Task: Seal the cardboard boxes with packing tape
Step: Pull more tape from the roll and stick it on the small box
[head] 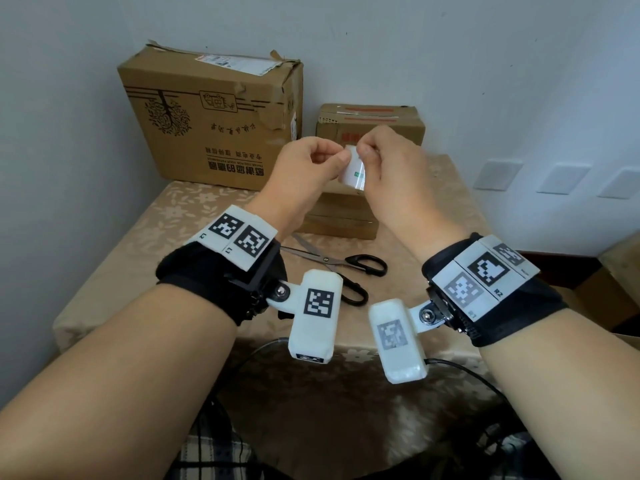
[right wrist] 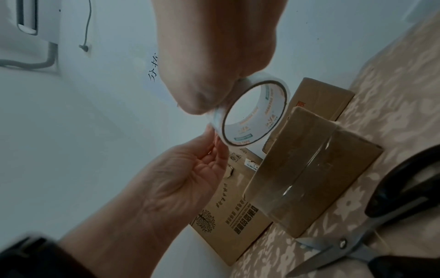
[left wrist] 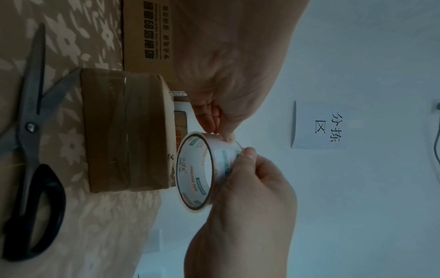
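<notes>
I see my two hands up in the middle of the head view, close together. My right hand (head: 391, 174) has its fingers curled round the roll of clear tape (head: 354, 171) and grips it. My left hand (head: 304, 174) is half closed, and its thumb and fingertips pinch at the edge of the same roll. In the left wrist view the roll (left wrist: 200, 169) is in the middle of the frame, with fingers on its top rim and on its right side.

Low in the head view, under my wrists, the black-handled scissors (head: 343, 268) lie on the flowery tablecloth (head: 145, 237). They are open a little.

Just past the scissors, under my hands, sits a small brown box (head: 341, 216). My hands hide most of it. In the right wrist view it (right wrist: 314, 169) has shiny tape down its middle.

Farther back, at the upper left, stands the big box (head: 207, 123) with a tree picture, against the wall. At the upper middle, a smaller box (head: 374, 123) sits behind my hands.
</notes>
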{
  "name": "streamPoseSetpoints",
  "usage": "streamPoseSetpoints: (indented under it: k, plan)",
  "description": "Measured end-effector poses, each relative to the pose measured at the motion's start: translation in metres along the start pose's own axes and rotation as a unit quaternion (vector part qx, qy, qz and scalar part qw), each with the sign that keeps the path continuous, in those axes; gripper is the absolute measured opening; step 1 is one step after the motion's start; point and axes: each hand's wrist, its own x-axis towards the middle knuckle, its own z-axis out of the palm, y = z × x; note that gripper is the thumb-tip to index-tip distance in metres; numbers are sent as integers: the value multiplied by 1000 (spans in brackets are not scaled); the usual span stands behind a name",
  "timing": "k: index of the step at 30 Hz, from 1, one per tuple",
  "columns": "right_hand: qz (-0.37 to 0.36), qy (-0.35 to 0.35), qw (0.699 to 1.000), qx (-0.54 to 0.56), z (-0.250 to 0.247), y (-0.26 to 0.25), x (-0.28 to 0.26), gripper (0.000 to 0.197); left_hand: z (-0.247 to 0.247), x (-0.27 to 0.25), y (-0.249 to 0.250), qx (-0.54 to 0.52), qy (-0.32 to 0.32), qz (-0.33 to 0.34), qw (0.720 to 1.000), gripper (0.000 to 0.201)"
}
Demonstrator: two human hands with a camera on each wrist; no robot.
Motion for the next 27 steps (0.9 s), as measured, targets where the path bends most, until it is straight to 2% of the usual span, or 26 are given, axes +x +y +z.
streamPoseSetpoints:
  k: [5,7,10,12,14,17,22,24,27]
  plan:
    - [-2,-5,1000,9,-1,0,-3,16,2,-2,-1,-6,-20,-18,1000,7]
    - [-11,-11,1000,6,-4,1,-4,16,4,-3,-1,9,-28,-15,999,11]
    - [-18,-11,1000,7,-7,3,-3,15,4,-2,0,3,-23,-24,999,5]
    - [-14,-15,1000,-1,-6,3,-3,15,1,0,0,2,-25,-30,999,27]
    - [-22,-9,1000,-6,-6,2,-2,16,0,1,-1,1,-21,-19,1000,33]
    - [-37,5,999,-10,-6,1,-1,18,-1,0,2,-7,8,3,1000,25]
    - [-50,17,999,1,-4,2,2,17,-2,0,2,-12,18,14,1000,16]
    - [-64,10,998,14,-6,3,1,17,-5,1,0,-34,12,8,999,7]
    - [-78,-18,997,19,-9,8,0,17,-14,5,-2,-46,-31,-12,998,9]
